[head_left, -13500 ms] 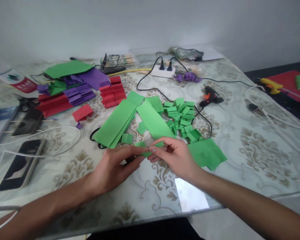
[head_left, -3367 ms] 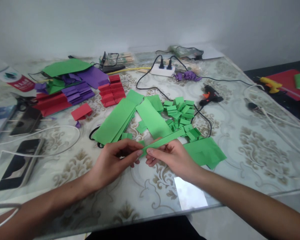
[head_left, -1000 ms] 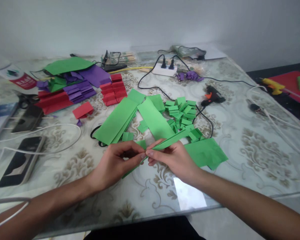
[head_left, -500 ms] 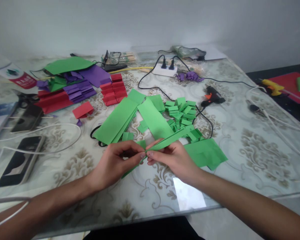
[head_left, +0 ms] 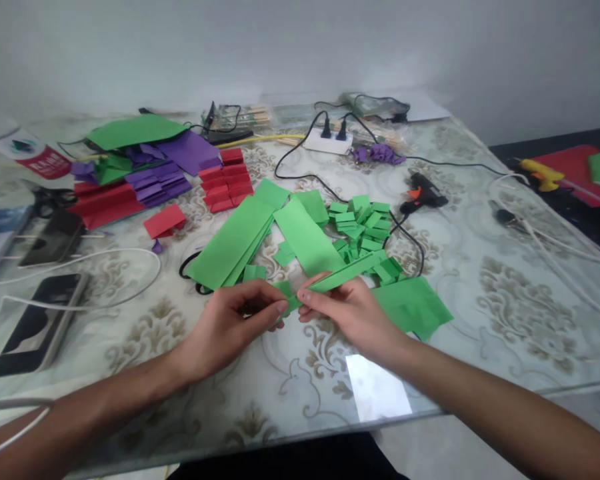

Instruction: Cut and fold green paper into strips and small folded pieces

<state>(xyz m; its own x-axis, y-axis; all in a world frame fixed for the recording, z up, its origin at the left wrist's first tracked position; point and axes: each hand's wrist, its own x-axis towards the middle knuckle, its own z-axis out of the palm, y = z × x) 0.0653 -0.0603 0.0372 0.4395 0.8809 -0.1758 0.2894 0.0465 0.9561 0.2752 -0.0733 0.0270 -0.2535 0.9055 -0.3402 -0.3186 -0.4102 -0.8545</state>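
Between my two hands stretches a narrow folded strip of green paper (head_left: pixel 347 272), slanting up to the right. My left hand (head_left: pixel 247 320) pinches its lower left end between thumb and fingers. Close beside it, my right hand (head_left: pixel 343 305) grips the strip farther along, thumb on top. Just beyond lie a stack of long green paper pieces (head_left: pixel 235 240) and another long green piece (head_left: pixel 307 237). Small folded green paper pieces (head_left: pixel 363 227) are heaped behind my right hand. A wider green sheet (head_left: pixel 413 307) rests to the right, partly under my right wrist.
A black glue gun (head_left: pixel 425 193) with its cord lies right of the heap. Behind stands a white power strip (head_left: pixel 329 141). Red folded paper (head_left: pixel 225 181), purple folded paper (head_left: pixel 159 181), scissors (head_left: pixel 50 199) and a phone (head_left: pixel 39 325) with white cables are on the left.
My right hand has slid slightly up and right along the green strip, so a short stretch of it now shows between my hands. My left hand has hardly moved.
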